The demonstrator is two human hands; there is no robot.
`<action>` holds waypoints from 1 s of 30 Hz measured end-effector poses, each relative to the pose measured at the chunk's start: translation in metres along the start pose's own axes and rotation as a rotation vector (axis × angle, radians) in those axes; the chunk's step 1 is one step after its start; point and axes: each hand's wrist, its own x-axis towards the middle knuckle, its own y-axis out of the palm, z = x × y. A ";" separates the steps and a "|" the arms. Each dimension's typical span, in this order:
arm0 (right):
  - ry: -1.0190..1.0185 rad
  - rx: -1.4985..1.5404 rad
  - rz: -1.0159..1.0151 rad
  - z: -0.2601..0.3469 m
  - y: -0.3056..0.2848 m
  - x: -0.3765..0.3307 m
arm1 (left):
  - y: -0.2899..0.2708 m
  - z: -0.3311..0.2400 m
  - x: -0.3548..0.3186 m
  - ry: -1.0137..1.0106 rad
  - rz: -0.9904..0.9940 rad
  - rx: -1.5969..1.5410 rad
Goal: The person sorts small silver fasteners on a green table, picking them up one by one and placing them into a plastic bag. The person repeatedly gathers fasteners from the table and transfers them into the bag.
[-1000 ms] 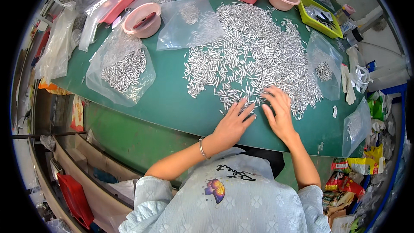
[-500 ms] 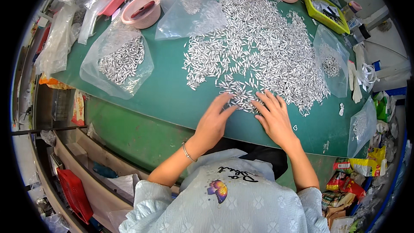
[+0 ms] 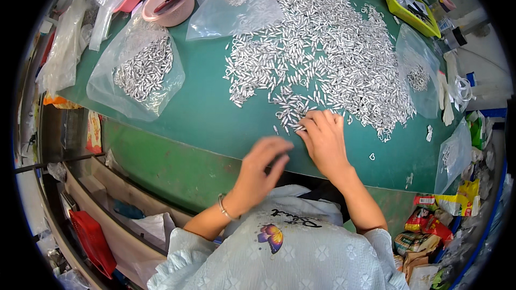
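Observation:
A wide heap of small silver metal pieces [image 3: 322, 48], many slim and pointed, is spread over the green table [image 3: 209, 102]. My right hand [image 3: 325, 142] is at the near edge of the heap, beside a small cluster of pieces [image 3: 292, 106]. Its thumb and fingertips are drawn together; what they pinch, if anything, is hidden. My left hand [image 3: 264, 167] hovers by the table's front edge, away from the heap. It is blurred, its fingers bent and the thumb apart, with nothing visible between them. One loose piece [image 3: 276, 129] lies between the cluster and my left hand.
To the left lie a clear bag of silver pieces [image 3: 145, 70] and a pink bowl [image 3: 171, 8] holding a red-handled tool. A yellow-green basket [image 3: 411, 8] stands far right, near another clear bag [image 3: 416, 72]. A small heart-shaped piece [image 3: 372, 157] lies near the right front edge.
My left hand has drawn back from the pieces toward me. My right hand has shifted left, its fingers closing together at the cluster. The view has shifted slightly.

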 end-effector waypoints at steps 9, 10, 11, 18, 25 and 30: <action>0.010 0.109 -0.023 -0.005 -0.006 0.002 | 0.016 0.019 -0.032 -0.532 0.298 -0.918; -0.005 0.098 -0.024 -0.006 -0.007 0.002 | 0.017 0.019 -0.030 -0.546 0.256 -0.968; 0.003 0.095 -0.045 -0.009 -0.007 0.002 | 0.016 0.016 -0.028 -0.579 0.234 -1.025; 0.079 0.298 -0.101 0.000 -0.017 -0.005 | 0.018 0.005 -0.017 -0.686 0.111 -1.298; 0.120 0.139 -0.076 0.011 -0.024 -0.012 | 0.020 0.027 -0.032 -0.701 0.280 -1.546; 0.004 -0.068 -0.007 0.004 0.000 -0.013 | 0.025 0.023 -0.040 -0.912 0.374 -1.339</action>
